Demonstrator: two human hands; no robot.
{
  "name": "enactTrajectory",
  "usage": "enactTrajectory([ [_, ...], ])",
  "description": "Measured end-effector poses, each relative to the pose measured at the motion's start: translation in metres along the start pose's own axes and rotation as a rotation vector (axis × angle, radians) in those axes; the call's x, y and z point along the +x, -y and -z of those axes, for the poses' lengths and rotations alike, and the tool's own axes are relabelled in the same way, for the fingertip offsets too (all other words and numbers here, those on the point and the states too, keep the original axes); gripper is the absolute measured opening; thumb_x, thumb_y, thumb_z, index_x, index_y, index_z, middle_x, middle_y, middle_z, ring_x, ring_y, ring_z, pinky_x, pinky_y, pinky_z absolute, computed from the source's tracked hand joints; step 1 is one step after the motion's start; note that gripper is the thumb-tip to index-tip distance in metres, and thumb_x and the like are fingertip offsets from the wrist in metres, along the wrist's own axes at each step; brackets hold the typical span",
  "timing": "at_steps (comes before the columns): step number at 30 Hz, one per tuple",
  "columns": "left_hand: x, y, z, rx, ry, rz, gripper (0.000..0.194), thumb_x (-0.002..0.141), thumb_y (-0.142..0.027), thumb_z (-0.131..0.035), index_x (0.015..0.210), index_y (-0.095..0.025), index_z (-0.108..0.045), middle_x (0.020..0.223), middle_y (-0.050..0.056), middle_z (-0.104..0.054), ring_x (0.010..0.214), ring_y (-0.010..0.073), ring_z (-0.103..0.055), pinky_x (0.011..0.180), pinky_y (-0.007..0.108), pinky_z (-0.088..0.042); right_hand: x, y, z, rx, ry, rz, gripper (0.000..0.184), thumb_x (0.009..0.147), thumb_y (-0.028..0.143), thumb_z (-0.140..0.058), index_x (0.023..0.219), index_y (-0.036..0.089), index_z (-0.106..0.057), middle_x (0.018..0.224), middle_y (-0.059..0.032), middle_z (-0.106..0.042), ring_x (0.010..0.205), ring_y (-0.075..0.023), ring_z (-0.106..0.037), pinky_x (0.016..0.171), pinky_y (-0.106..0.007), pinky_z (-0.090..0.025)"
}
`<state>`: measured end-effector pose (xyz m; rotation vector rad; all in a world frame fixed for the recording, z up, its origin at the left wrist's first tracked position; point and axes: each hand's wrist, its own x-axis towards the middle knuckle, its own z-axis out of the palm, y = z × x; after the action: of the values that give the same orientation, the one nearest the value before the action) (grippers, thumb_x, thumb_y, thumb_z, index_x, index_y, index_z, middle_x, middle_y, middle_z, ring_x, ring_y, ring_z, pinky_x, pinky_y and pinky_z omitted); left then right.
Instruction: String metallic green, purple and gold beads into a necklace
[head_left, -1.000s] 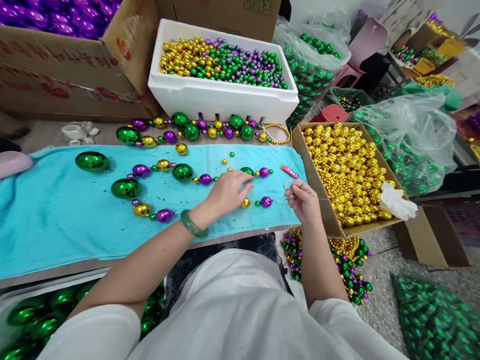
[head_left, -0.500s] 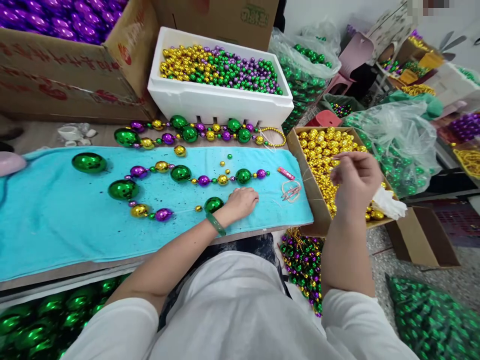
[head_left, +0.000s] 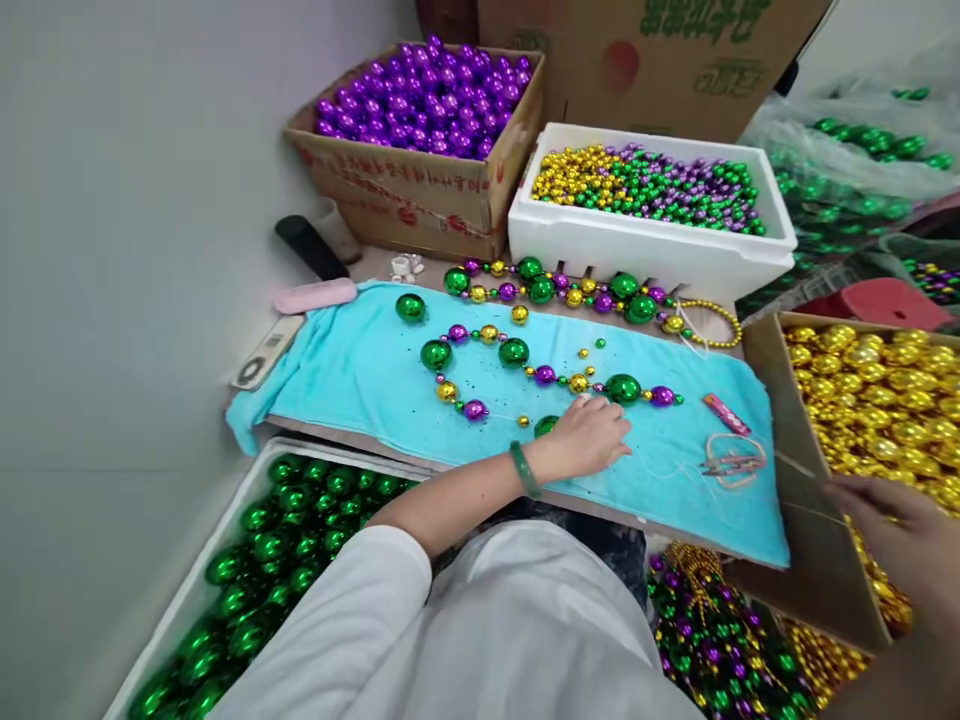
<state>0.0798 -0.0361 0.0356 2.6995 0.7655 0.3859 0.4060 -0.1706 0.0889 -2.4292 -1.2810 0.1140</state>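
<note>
A bead necklace of green, purple and gold beads curves over the turquoise towel. My left hand, with a green bangle on the wrist, lies curled over the lower strand, hiding its beads beyond a large green bead. Bare thread shows between a purple bead and a small gold bead. At the right, my right hand is blurred over the box of gold beads, thumb and finger pinched where a thin thread leads. Scissors and a pink wrapped stick lie on the towel.
A finished-looking bead string lies behind the towel. Beyond it stand a white foam box of small beads and a carton of purple beads. The gold-bead carton borders the right, a green-bead tub the lower left.
The view has swung left. My right hand left the scissors on the towel, rose over the gold-bead carton and is now lower. My left hand moved from the upper strand to the lower one.
</note>
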Motion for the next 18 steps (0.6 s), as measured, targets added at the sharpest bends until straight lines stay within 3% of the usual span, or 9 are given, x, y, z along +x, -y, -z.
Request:
enactTrajectory([
  [3, -0.029, 0.041, 0.041, -0.021, -0.201, 0.187, 0.029, 0.096, -0.038, -0.048, 0.108, -0.016, -0.064, 0.112, 0.010, -0.066, 0.110, 0.0245, -0.055, 0.098, 0.041, -0.039, 0.002, -0.025, -0.050, 0.071, 0.223, -0.066, 0.006, 0.052, 0.040, -0.064, 0.054, 0.036, -0.068, 0.085, -0.0177, -0.072, 0.070, -0.0322, -0.065, 0.062, -0.048, -0.045],
  [7, -0.078, 0.124, 0.087, 0.102, -0.466, 0.772, 0.039, 0.095, -0.043, -0.048, 0.114, -0.011, -0.062, 0.119, 0.018, -0.061, 0.118, 0.0296, -0.051, 0.105, 0.043, -0.035, 0.003, -0.024, -0.082, 0.025, 0.225, -0.025, 0.007, 0.055, 0.040, -0.062, 0.058, 0.035, -0.067, 0.085, -0.0167, -0.070, 0.067, -0.0329, -0.064, 0.062, -0.048, -0.045],
  [9, -0.100, 0.155, 0.095, 0.067, -0.426, 0.970, 0.048, 0.091, -0.045, -0.055, 0.120, -0.008, -0.059, 0.123, 0.021, -0.059, 0.121, 0.0330, -0.051, 0.105, 0.043, -0.036, 0.005, -0.015, -0.087, -0.021, 0.216, 0.005, 0.010, 0.059, 0.041, -0.061, 0.064, 0.035, -0.068, 0.080, -0.0160, -0.067, 0.062, -0.0319, -0.063, 0.056, -0.046, -0.044],
  [11, -0.118, 0.171, 0.093, -0.072, -0.333, 1.064, 0.050, 0.087, -0.045, -0.059, 0.122, -0.009, -0.058, 0.123, 0.020, -0.060, 0.117, 0.0323, -0.055, 0.101, 0.041, -0.041, 0.010, -0.005, -0.089, -0.070, 0.210, 0.022, 0.011, 0.064, 0.042, -0.060, 0.066, 0.034, -0.068, 0.076, -0.0160, -0.064, 0.058, -0.0313, -0.061, 0.050, -0.044, -0.040],
  [14, -0.136, 0.175, 0.084, -0.264, -0.261, 1.087, 0.050, 0.083, -0.042, -0.061, 0.123, -0.014, -0.056, 0.121, 0.015, -0.063, 0.107, 0.0284, -0.061, 0.093, 0.038, -0.047, 0.016, 0.012, -0.090, -0.124, 0.185, 0.036, 0.008, 0.064, 0.039, -0.061, 0.061, 0.032, -0.064, 0.076, -0.0170, -0.064, 0.054, -0.0298, -0.059, 0.046, -0.042, -0.036],
  [18, -0.145, 0.178, 0.079, -0.382, -0.264, 1.098, 0.049, 0.078, -0.037, -0.062, 0.122, -0.017, -0.055, 0.125, 0.013, -0.063, 0.108, 0.0257, -0.061, 0.092, 0.035, -0.047, 0.017, 0.048, -0.091, -0.155, 0.131, 0.065, 0.009, 0.069, 0.038, -0.060, 0.066, 0.031, -0.066, 0.088, -0.0176, -0.068, 0.059, -0.0289, -0.060, 0.048, -0.040, -0.037],
])
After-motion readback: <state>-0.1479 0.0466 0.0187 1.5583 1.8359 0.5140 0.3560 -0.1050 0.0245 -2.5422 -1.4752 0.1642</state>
